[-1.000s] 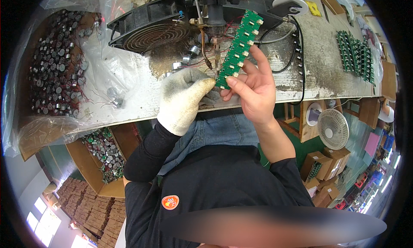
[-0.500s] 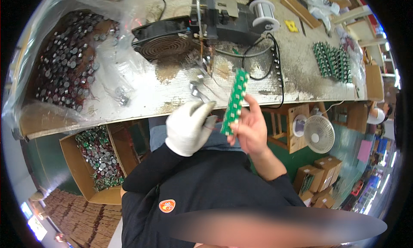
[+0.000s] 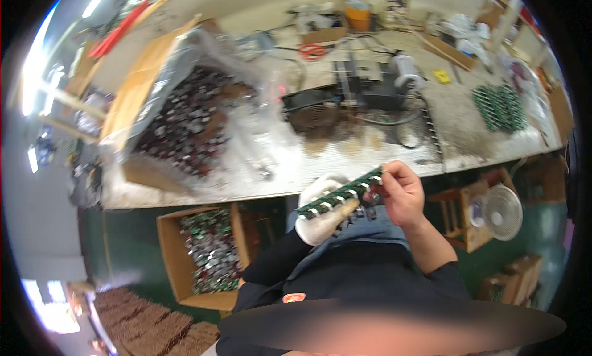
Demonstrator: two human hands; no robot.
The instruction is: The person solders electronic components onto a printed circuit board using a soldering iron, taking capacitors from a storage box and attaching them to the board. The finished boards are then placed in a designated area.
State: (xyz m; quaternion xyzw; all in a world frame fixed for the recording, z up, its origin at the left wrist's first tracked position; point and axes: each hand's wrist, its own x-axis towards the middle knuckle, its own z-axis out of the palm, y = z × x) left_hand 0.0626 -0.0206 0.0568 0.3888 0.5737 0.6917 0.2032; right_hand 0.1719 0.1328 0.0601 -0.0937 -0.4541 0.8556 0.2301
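A long, narrow green circuit board strip (image 3: 340,197) is held between both hands in front of the bench edge, tilted with its right end higher. A row of pale, shiny components runs along it. My left hand (image 3: 316,230), in a white glove, is closed around the strip's left part, partly hidden behind it. My bare right hand (image 3: 404,194) pinches the strip's upper right end between thumb and fingers. Several small silver round parts (image 3: 368,213) hang just below the strip, near my right fingers. How they are attached is blurred.
A plastic-lined box (image 3: 148,177) of small round metal parts stands at the bench's left. Below is a cardboard box (image 3: 169,245) of mixed parts. Behind my hands are a black fan (image 3: 311,112), soldering machine (image 3: 376,91) and solder spool (image 3: 407,72). Stacked boards (image 3: 499,108) lie right.
My view has swung left. The strip has gone from steep to a shallower slant and been turned over. My gloved left hand, beside the strip before, now holds it; my right hand moved to its upper end.
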